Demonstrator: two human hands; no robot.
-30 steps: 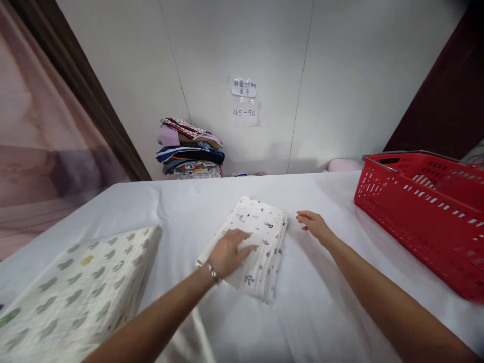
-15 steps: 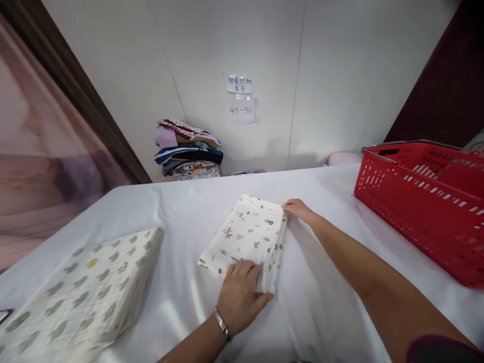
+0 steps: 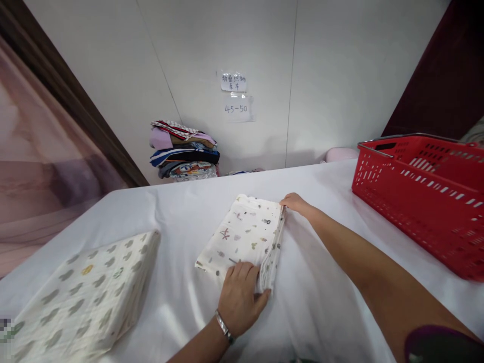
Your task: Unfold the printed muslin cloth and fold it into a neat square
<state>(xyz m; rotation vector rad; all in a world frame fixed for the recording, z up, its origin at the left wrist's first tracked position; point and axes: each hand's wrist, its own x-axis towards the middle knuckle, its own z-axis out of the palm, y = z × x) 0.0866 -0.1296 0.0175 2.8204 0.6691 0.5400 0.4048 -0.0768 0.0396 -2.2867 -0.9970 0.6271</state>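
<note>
A folded white cloth (image 3: 242, 232) with small printed figures lies in the middle of the table, its layered edges stacked along the right side. My left hand (image 3: 242, 300), with a metal band at the wrist, grips its near right corner; the fingers rest on top and the thumb is at the corner's side. At the far right corner, my right hand (image 3: 295, 202) pinches the layers between thumb and fingers; the fingertips are partly hidden. To the left lies a thicker folded cream cloth (image 3: 85, 297) with grey cloud-like shapes, touched by neither hand.
A red plastic basket (image 3: 416, 201) with a metal handle stands on the right of the white-covered table (image 3: 177, 217). Beyond the far edge is a pile of folded fabrics (image 3: 185, 151) against the wall. A sheer pink curtain (image 3: 56, 166) hangs at left.
The view has shifted slightly. Both hands keep their places on the folded cloth, and its layered right edge looks a little changed near my left hand.
</note>
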